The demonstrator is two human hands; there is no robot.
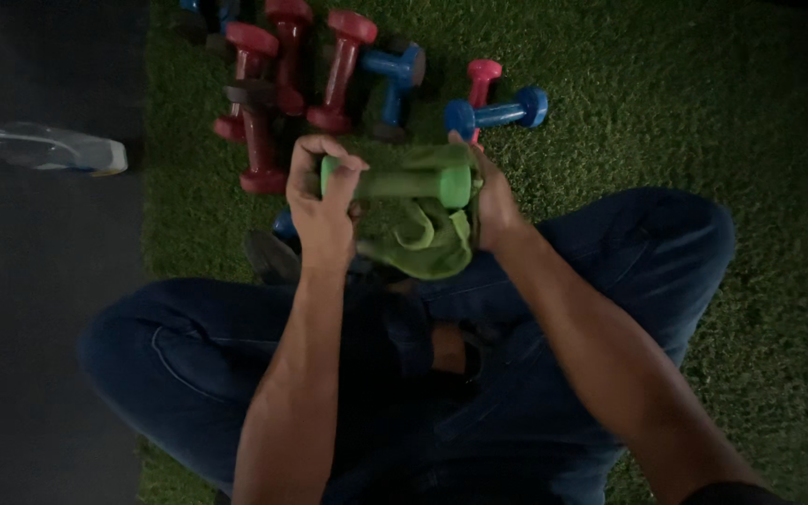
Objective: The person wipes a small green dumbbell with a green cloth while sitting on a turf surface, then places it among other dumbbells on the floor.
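While the person sits cross-legged on green turf [666, 112], the left hand [322, 208] is closed around one end of a green dumbbell [395, 181]. The right hand [493, 198] clasps the other end through a green cloth [427, 238]; red dumbbells [278, 65] and blue dumbbells [497, 112] lie beyond.

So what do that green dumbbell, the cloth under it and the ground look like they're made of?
Green dumbbell: probably a matte vinyl or rubbery coating, smooth and evenly coloured; the core is hidden. Green cloth: soft fabric, since it folds and drapes limply. Ground: looks like artificial turf, short dense green blades.
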